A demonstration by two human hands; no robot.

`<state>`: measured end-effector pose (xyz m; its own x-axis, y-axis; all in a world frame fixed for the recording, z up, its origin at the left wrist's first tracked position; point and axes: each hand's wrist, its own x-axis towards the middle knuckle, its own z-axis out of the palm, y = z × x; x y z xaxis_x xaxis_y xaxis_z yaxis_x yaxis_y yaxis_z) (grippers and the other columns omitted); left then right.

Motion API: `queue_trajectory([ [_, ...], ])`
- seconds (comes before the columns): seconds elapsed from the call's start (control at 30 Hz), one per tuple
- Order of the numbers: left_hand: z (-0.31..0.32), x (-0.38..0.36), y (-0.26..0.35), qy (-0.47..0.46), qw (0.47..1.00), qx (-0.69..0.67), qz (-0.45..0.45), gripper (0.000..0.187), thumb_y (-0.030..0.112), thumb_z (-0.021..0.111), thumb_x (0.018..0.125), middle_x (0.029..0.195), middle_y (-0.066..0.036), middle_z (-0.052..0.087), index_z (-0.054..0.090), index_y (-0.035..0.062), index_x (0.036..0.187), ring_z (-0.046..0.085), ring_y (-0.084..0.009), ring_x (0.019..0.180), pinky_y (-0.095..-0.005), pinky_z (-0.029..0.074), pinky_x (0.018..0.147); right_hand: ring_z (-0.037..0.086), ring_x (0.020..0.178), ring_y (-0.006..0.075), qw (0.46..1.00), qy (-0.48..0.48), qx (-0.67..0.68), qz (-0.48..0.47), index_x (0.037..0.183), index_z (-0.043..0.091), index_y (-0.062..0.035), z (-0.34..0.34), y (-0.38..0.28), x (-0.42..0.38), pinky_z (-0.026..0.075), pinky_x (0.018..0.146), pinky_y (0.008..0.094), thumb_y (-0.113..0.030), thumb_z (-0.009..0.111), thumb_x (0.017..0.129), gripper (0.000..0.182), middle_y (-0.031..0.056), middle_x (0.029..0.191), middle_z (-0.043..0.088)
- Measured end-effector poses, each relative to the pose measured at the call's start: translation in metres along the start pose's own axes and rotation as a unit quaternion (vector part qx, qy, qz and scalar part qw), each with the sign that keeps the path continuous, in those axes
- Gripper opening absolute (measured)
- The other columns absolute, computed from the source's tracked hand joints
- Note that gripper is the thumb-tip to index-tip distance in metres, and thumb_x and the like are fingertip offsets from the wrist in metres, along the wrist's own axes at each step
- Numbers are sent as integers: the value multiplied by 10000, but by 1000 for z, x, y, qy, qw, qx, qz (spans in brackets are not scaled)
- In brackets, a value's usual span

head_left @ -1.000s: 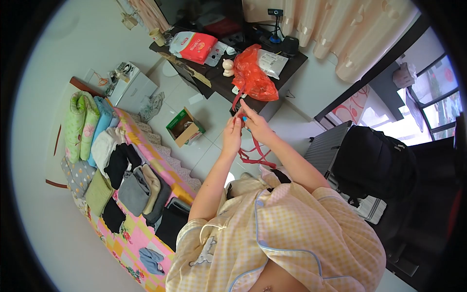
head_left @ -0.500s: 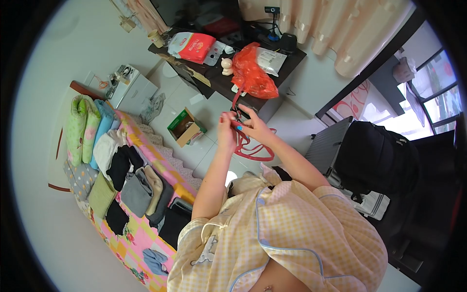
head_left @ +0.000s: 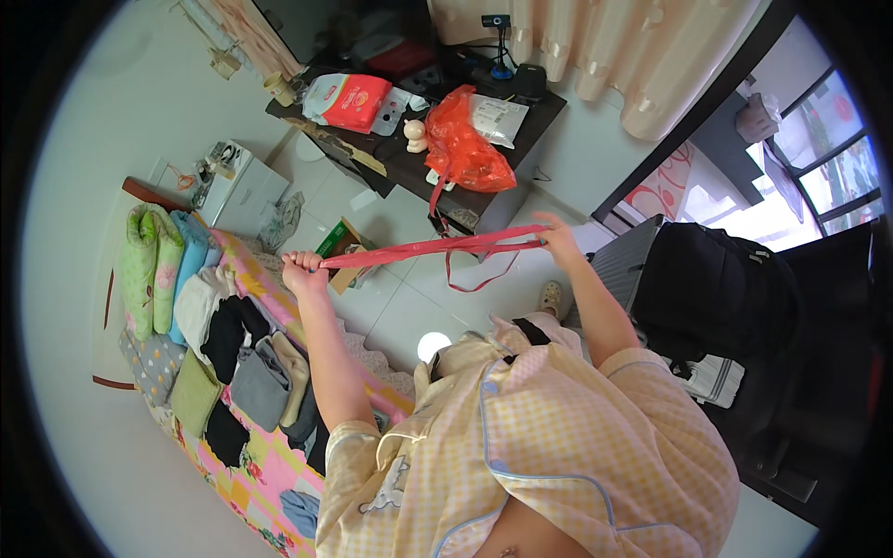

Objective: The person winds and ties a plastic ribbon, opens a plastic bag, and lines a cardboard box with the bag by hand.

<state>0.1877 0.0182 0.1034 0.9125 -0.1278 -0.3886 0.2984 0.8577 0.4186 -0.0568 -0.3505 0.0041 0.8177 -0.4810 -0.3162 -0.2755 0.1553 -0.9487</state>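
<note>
A long red strap [head_left: 428, 248] is stretched nearly level in front of my body, its strands lying together. My left hand [head_left: 305, 273] is closed in a fist around its left end, above the cardboard box. At the other end, my right hand [head_left: 560, 242] grips the strap between thumb and fingers. A thinner loop of it hangs below the taut part, over the floor. Another red length with a dark piece on it hangs at the desk's front edge, near the red plastic bag [head_left: 462, 149].
The dark desk [head_left: 391, 153] ahead bears a red-and-white packet [head_left: 349, 102], a small pink figurine [head_left: 415, 136] and a webcam [head_left: 499, 46]. Folded clothes [head_left: 260, 377] cover the bed at left. A green-and-brown box [head_left: 346, 238] sits on the floor. At right, a black backpack [head_left: 712, 288] rests against a grey suitcase [head_left: 625, 260].
My hands, close together before, have moved wide apart, left hand to the left and right hand to the right. The strap, earlier bunched and hanging in loops, is now pulled out between them.
</note>
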Motion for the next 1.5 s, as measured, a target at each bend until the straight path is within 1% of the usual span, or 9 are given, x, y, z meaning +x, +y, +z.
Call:
queue_trajectory([
  [0.17,-24,14,-6,-6,995,-95,-14,418,364,214,871,442,22,172,313,89,572,135,-100,366,-230,133,321,528,692,177,843,98,522,88,907,470,-65,26,-12,4,444,658,350,-39,463,755,155,90,804,534],
  [0.3,-29,13,-8,-14,992,-128,-14,433,379,203,868,434,19,169,315,86,570,135,-100,359,-228,138,316,520,677,182,767,130,612,142,853,459,-69,36,12,23,432,708,345,-82,429,791,69,83,781,527],
  [0.37,-26,9,-6,9,988,-153,-22,439,383,200,867,433,19,168,317,86,565,136,-100,358,-225,144,314,475,598,176,723,-169,669,-2,842,463,-40,24,57,47,416,655,333,-124,340,829,149,56,690,490],
  [0.5,-38,14,-6,3,983,-181,-18,421,367,225,863,432,19,162,316,86,562,140,-100,357,-223,144,314,404,514,145,783,36,611,113,806,461,-24,49,-21,20,360,541,291,-212,274,841,267,25,584,416],
  [0.57,-41,14,-10,0,981,-192,-37,386,329,249,856,432,20,158,311,86,562,143,-100,357,-221,149,312,314,436,114,695,227,645,223,785,457,-17,67,-71,-1,286,487,264,-247,237,824,321,1,503,320],
  [0.8,-56,13,-15,54,983,-177,7,317,253,265,833,431,20,154,297,92,561,145,-104,342,-222,151,296,264,385,129,655,77,707,255,751,428,-27,41,-20,20,274,492,281,-179,268,757,222,4,466,288],
  [1.0,-123,56,-17,142,974,-168,61,245,154,239,795,435,22,162,228,120,552,147,-107,333,-222,175,286,267,412,141,714,77,675,171,767,413,-32,59,-23,11,257,499,275,-132,339,704,139,19,492,301],
  [1.37,-152,53,-49,250,955,-73,141,143,86,230,731,485,-2,216,241,108,590,194,-130,364,-242,248,393,380,505,151,560,307,767,62,807,452,-107,66,-27,22,262,530,292,-156,345,723,145,32,600,430],
  [1.5,-106,10,-63,280,952,-32,116,134,55,236,689,504,-23,242,247,107,566,224,-143,396,-255,259,421,388,504,148,582,289,759,36,764,454,-97,60,-42,37,275,535,293,-155,350,717,128,29,617,458],
])
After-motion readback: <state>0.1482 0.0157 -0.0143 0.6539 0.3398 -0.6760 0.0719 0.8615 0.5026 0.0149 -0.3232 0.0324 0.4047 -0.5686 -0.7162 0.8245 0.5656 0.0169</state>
